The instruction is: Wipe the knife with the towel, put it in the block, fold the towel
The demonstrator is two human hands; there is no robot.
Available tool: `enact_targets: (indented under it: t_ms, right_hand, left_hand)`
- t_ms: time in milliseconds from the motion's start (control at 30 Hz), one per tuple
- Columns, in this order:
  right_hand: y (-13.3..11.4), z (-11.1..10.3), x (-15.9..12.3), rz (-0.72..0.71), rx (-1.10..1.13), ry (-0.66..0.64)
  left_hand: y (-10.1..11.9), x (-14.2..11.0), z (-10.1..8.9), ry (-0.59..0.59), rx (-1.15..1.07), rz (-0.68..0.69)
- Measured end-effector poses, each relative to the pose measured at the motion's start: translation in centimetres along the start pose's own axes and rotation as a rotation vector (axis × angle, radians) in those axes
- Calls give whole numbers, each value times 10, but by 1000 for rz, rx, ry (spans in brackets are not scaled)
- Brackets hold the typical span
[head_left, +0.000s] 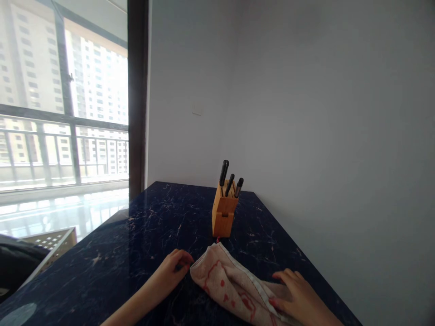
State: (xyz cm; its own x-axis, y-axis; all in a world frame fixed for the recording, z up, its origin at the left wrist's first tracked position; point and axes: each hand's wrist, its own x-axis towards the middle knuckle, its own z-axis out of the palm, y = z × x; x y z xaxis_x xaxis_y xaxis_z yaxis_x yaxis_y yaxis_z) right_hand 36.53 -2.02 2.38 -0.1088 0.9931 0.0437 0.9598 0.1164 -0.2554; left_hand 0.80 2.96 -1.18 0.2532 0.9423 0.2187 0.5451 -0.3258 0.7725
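A pale, red-patterned fabric cloth (234, 285) lies before the tan wooden knife block (223, 222), right hand (295, 292) spread wide over it; left hand (176, 265) curled, its grip I can't tell. Hasty tugging might jostle the block.

One cloth (228, 283), one block (223, 222), three handles (230, 183)
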Motion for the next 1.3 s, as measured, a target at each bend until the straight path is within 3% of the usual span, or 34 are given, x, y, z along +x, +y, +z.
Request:
enact_targets:
  t_ms: [133, 300, 633, 767, 833, 933, 1100, 1300]
  right_hand:
    - [5, 3, -4, 25, -70, -23]
    - [-13, 10, 7, -42, -144, 85]
    - [-48, 7, 66, -174, -151, 230]
    - [-63, -1, 67, -147, -53, 333]
    - [-70, -5, 58, -196, 2, 311]
    - [-77, -5, 43, -262, 42, 191]
    - [-73, 2, 27, -291, 53, 100]
    - [-63, 12, 19, -273, 26, 62]
  left_hand:
    - [7, 9, 15, -13, 151, -72]
    - [16, 20, 29, -32, 196, -99]
    - [2, 25, -7, 36, 363, -136]
    - [5, 22, -15, 99, 456, -142]
    - [12, 24, -15, 118, 489, -64]
    - [20, 29, -10, 48, 510, 33]
    - [24, 34, -2, 15, 552, 5]
    - [28, 30, -7, 22, 602, -1]
